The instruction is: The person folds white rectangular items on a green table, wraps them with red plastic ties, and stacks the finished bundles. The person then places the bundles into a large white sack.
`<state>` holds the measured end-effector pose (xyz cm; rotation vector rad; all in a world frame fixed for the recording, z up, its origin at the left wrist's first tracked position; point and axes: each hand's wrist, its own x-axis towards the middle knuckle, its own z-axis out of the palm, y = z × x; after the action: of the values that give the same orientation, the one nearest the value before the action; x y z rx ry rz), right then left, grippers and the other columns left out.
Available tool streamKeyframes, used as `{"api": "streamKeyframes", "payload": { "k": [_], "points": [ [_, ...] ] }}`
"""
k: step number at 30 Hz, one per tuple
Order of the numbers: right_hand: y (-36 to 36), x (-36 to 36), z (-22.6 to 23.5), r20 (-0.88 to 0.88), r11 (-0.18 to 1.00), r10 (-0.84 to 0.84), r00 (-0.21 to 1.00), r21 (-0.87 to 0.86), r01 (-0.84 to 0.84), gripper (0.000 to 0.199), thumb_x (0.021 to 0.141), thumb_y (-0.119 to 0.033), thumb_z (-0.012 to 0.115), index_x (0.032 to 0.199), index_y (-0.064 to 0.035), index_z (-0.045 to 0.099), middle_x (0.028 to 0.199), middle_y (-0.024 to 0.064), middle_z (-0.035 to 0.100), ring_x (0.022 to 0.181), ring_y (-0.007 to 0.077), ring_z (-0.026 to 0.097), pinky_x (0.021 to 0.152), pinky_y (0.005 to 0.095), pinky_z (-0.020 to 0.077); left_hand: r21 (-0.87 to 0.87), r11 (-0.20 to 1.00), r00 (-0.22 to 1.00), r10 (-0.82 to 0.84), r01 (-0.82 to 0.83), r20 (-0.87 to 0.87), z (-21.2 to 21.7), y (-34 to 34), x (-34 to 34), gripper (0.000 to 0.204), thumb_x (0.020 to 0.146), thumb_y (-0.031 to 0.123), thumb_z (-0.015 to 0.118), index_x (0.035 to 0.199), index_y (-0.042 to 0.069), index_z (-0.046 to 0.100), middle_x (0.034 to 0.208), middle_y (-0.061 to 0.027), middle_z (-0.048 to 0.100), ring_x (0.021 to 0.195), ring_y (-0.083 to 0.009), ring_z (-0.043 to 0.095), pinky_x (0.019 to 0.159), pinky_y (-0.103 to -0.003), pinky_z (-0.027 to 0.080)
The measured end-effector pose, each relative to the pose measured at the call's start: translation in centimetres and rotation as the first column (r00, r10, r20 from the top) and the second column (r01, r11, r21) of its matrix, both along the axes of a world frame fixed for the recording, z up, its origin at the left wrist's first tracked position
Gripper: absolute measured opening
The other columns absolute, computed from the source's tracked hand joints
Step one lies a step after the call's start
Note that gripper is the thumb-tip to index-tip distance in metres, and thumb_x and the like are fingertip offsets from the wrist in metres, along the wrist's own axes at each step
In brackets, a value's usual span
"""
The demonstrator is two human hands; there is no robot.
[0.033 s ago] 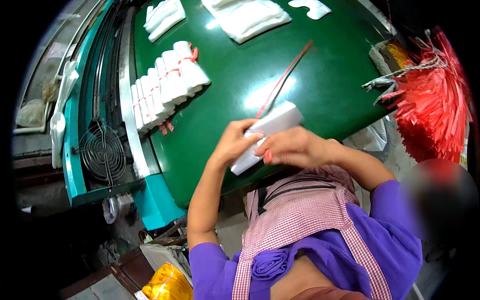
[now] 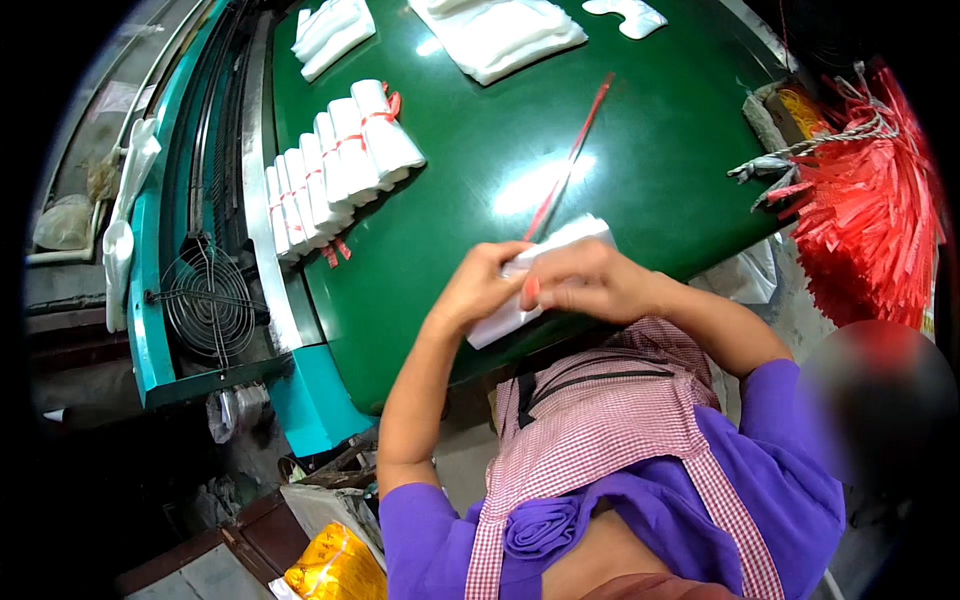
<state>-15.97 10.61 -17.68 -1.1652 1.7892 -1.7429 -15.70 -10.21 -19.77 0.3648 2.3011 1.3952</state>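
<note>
1. Shifted since the earlier frame: the right hand (image 2: 590,278) sits slightly farther up the white roll (image 2: 497,325), and the far tip of the red strip (image 2: 570,160) points slightly more to the left.
2. Roll position: beneath both hands, at the near edge of the green table (image 2: 450,130), lying obliquely. Whether it rests on the surface or is lifted cannot be told.
3. Left-hand grip: the left hand (image 2: 482,285) is clamped on the roll, fingers and thumb pressing it.
4. Right-hand grip: fingers curl over the roll, blurred. A red-orange patch (image 2: 531,293) shows at the fingertips; whether they pinch strip material cannot be told.
5. Roll status, judged: in progress. One strip extends from beside the left hand across the table; no finished band is visible, though the hands cover the roll's middle.
6. Completed units, judged: about seven tied bundles (image 2: 345,140) in a row at left; crowding makes the count approximate. Red bands show on several.
7. Unbanded material, judged remaining: two white stacks, one left (image 2: 335,38) and one centre (image 2: 500,40), plus one small white piece (image 2: 628,17), all at the far side.
8. Strip supply: one hanging red bunch (image 2: 865,220) at right; individual strips uncountable.
</note>
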Motion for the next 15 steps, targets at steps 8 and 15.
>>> {"api": "streamKeyframes", "payload": {
  "k": [8,15],
  "points": [
    [-3.2,-2.6,-4.7,-0.006,0.935,-0.058,0.998,0.35,0.057,0.023,0.076,-0.005,0.06,0.098,-0.0007,0.065,0.093,0.0172,0.063,0.086,0.028,0.063,0.078,0.0366,0.0501,0.244,0.922,0.897,0.361,-0.301,-0.257,-3.7,-0.9,2.9,0.03,0.077,-0.002,0.066,0.107,-0.003,0.066,0.09,-0.0075,0.059,0.08,-0.0162,0.057,0.071,-0.026,0.045],
    [-0.8,0.5,-4.2,-0.68,0.901,-0.045,0.732,0.288,0.324,0.019,0.073,-0.011,0.063,0.09,-0.0028,0.06,0.092,0.0115,0.056,0.091,0.0276,0.057,0.066,0.0379,0.0531,0.399,0.822,0.87,0.481,-0.406,-0.107,-4.5,-0.1,4.9,0.014,0.086,0.0,0.062,0.098,-0.005,0.067,0.085,-0.0049,0.062,0.068,-0.0104,0.054,0.063,-0.023,0.045]
  ]
}}
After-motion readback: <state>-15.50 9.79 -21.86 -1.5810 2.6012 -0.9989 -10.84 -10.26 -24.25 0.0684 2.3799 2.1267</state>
